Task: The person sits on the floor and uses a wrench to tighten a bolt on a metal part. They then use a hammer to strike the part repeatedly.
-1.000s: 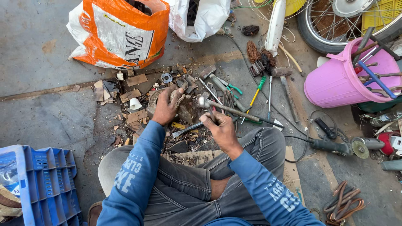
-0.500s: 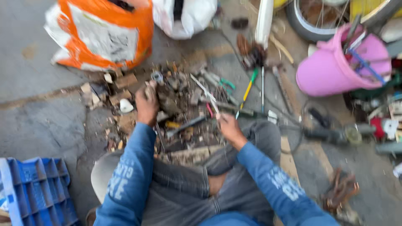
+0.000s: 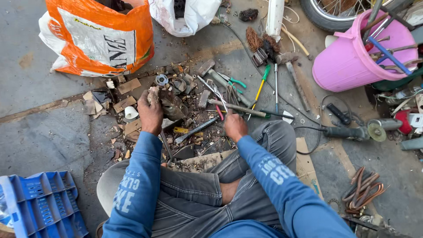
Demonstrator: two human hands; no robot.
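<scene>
I sit cross-legged on a concrete floor in front of a scatter of scrap and tools. My left hand (image 3: pixel 150 112) grips a dirty, rusty lump of scrap metal (image 3: pixel 169 103) and holds it just above the pile. My right hand (image 3: pixel 234 125) is closed on a pair of red-handled pliers (image 3: pixel 219 98) whose thin jaws point up and left over the debris. A long grey metal bar (image 3: pixel 240 108) lies just beyond the right hand. Screwdrivers, one with a green handle (image 3: pixel 261 83), lie further out.
An orange and white sack (image 3: pixel 99 37) and a white bag (image 3: pixel 185 15) stand at the back left. A pink bucket (image 3: pixel 348 57) of tools stands right, with an angle grinder (image 3: pixel 352 131) near it. Bottom left is a blue crate (image 3: pixel 39 205), bottom right copper strips (image 3: pixel 363 189).
My right hand has drawn back towards my knee with the pliers raised. My left hand stays on the scrap lump. The view tilted and steadied.
</scene>
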